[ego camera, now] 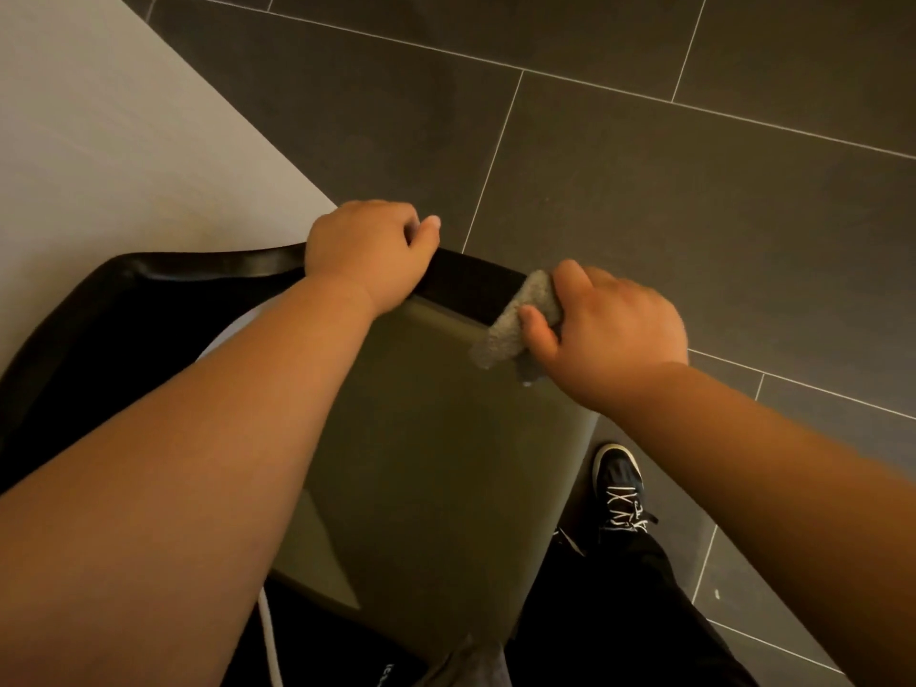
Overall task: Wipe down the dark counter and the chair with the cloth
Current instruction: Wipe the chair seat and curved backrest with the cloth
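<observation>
My left hand curls over the back of the chair to steady it, while my right hand pinches the cloth against its right end, so I should press flat and wipe leftward in overlapping strokes.

Large dark grey rectangular tiles are covering the floor, laid in staggered rows. Thin pale grout lines are running long from the far left toward the right, with short cross joints between them. A pale tabletop (matte, off-white) is occupying the far left, its straight edge slanting toward the centre. Warm, dim light is falling evenly across both surfaces.
</observation>
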Available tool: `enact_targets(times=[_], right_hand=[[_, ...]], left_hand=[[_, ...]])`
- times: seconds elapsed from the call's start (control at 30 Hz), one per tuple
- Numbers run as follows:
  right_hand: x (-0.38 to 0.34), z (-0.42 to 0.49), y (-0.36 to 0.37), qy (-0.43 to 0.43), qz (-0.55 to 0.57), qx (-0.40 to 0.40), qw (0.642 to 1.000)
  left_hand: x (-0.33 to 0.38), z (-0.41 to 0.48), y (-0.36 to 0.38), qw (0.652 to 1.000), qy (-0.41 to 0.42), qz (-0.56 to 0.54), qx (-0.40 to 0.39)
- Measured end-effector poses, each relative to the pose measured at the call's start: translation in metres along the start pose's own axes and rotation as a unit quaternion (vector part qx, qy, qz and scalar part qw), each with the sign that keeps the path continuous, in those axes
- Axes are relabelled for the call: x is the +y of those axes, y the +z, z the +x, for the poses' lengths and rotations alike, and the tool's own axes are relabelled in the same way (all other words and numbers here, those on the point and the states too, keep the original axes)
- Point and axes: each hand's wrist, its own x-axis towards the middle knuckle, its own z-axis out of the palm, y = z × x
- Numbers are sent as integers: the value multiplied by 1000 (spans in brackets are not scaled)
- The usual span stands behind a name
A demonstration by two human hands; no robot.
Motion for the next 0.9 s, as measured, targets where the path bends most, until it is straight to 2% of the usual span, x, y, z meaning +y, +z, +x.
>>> enact_targets(times=[0.07, 0.17, 0.27, 0.4, 0.53, 0.67, 0.8, 0.9], right_hand=[[16, -19, -5, 24, -5, 7, 1000], [17, -22, -4, 50, -10, -7, 999], [12, -11, -2, 61, -9, -41, 997], [26, -24, -4, 43, 3, -24, 999], [45, -47, -5, 94, 106, -26, 990], [33, -20, -6, 125, 56, -91, 986], [13, 9, -6, 58, 44, -87, 994], [24, -16, -3, 1, 38, -22, 999]], left_hand=[[17, -1, -4, 999, 39, -28, -13], [59, -5, 4, 996, 90, 6, -13], [87, -8, 14, 995, 90, 34, 5], [87, -10, 18, 996, 82, 36, 12], [88, -12, 18, 996, 88, 24, 12], [89, -10, 19, 995, 80, 47, 22], [90, -9, 19, 995, 79, 57, 31], [91, -12, 19, 995, 78, 55, 32]])
